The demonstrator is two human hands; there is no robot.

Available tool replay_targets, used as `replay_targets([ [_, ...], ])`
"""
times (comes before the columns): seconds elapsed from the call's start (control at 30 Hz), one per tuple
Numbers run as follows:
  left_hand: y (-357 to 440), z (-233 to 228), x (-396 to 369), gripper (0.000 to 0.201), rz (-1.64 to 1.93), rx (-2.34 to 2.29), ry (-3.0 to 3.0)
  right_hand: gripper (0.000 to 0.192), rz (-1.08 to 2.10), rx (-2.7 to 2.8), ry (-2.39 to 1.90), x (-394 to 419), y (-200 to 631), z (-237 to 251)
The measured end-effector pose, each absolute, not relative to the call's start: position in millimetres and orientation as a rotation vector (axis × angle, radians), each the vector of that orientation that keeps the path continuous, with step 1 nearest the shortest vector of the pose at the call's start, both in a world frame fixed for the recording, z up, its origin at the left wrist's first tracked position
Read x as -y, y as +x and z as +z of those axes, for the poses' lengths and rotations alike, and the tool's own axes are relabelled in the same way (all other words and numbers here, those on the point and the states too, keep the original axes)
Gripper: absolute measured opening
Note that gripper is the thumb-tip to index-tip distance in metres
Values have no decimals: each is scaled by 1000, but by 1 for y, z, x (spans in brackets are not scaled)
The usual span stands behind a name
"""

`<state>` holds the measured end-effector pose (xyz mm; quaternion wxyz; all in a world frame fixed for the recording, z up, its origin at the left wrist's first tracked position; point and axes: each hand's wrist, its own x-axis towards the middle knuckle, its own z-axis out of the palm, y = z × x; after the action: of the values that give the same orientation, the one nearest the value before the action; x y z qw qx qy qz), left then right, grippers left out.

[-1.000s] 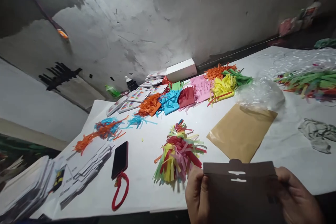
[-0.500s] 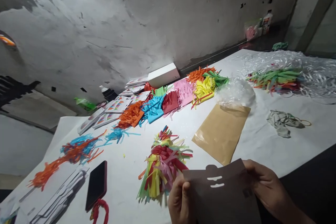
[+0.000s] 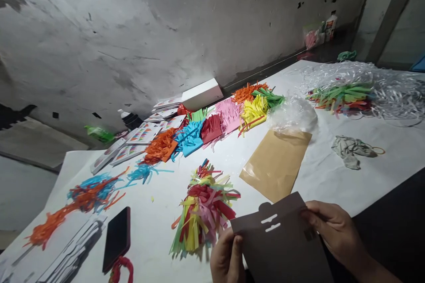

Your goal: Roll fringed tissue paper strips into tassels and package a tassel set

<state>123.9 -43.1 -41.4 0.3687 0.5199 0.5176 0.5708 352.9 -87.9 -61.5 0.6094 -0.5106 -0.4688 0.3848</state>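
Observation:
A dark grey-looking card (image 3: 282, 247) with a tab on its top edge and two white slots is held up at the bottom right. My left hand (image 3: 227, 256) pinches its left edge, thumb in front. On the right edge my right hand (image 3: 335, 230) grips it with the thumb on the near face. The card's lower part runs out of the frame. Just beyond my left hand lies a bundle of multicoloured paper tassels (image 3: 202, 212). Past the card's top edge a brown envelope (image 3: 275, 163) rests flat on the white table covering (image 3: 255, 208).
Folded fringed paper in several colours (image 3: 212, 128) runs along the back, beside a white box (image 3: 202, 93). At left are orange and blue tassels (image 3: 89, 194), a phone (image 3: 117, 239) and stacked white card pieces (image 3: 73, 252). Clear plastic strips (image 3: 395, 93) and a crumpled cloth (image 3: 352, 150) lie right.
The card has tilted, its right side rising slightly, with both hands still on it. My right thumb now shows on its near face. The whole view has shifted a little.

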Motion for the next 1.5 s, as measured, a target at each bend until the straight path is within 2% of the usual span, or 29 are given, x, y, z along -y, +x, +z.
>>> replay_targets([
  [0.17, 118, -46, 40, 35, 1506, -1365, 1497, 27, 1065, 1095, -1028, 83, 360, -55],
  [0.3, 107, -39, 24, 15, 1468, -1065, 1778, 16, 1056, 1184, -965, 78, 369, -42],
  [0.43, 99, -22, 13, 20, 1225, -588, 1879, 21, 1050, 1314, -849, 73, 376, -36],
  [0.53, 94, -10, 15, 28, 1057, -622, 1837, 25, 1009, 1424, -813, 74, 377, -37],
  [0.6, 91, -5, 18, 34, 941, -676, 1881, 30, 935, 1494, -843, 78, 377, -39],
  [0.67, 92, -3, 21, 32, 931, -733, 1944, 31, 851, 1560, -886, 84, 378, -39],
  [0.8, 103, -4, 21, 8, 986, -753, 2066, 31, 608, 1735, -1057, 87, 383, -24],
  [0.87, 109, -6, 20, 19, 972, -685, 2115, 21, 422, 1949, -1117, 80, 381, -11],
  [0.97, 115, -8, 20, 29, 894, -618, 2124, 26, 183, 2254, -1102, 65, 370, 8],
  [1.03, 117, -9, 22, 34, 856, -616, 2078, 19, 139, 2361, -1159, 57, 363, 14],
  [1.1, 120, -12, 25, 39, 857, -638, 2016, 12, 196, 2424, -1247, 52, 359, 18],
  [1.2, 124, -19, 29, 48, 870, -727, 1944, 18, 354, 2489, -1318, 46, 360, 22],
  [1.37, 127, -26, 28, 45, 844, -808, 1903, 17, 756, 2505, -1373, 36, 365, 36],
  [1.5, 127, -24, 24, 44, 829, -826, 1885, 13, 730, 2526, -1383, 32, 365, 39],
])
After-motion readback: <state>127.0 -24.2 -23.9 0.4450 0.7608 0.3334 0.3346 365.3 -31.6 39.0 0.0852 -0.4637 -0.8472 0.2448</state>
